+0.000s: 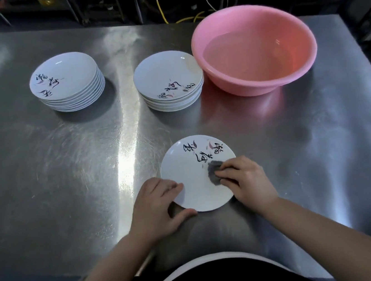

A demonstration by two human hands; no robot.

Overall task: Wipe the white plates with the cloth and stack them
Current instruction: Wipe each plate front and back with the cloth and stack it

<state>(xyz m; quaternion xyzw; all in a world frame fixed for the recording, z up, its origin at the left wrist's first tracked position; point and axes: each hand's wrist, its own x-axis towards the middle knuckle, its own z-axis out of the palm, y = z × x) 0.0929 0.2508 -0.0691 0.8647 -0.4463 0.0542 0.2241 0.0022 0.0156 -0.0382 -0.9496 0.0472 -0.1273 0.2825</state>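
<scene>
A broad stainless-steel table fills the room's middle, scuffed and catching a bright streak of light. On its far right stands a round pink plastic basin with what looks like water in the bottom. Just left of the basin, nearly touching it, sits a short stack of white plates with brush lettering; well apart to the left is a taller stack of the same plates.

Nearest the person, at the table's front edge, lies a single white round plate with black calligraphy, flat and face up. The left hand holds its near-left rim, fingers on top and thumb curled round the edge, so that grip is closed on the plate. The right hand is closed on a small wadded grey cloth, pressing it to the plate's right half, just below the lettering.

The cloth sits right of the plate's centre, so the unwiped-looking face lies to the left of it and away from the person; a sweep that way falls to the right hand, while the left one steadies. Which stack is the finished one I can't tell; the left hand is nearer the tall one.
</scene>
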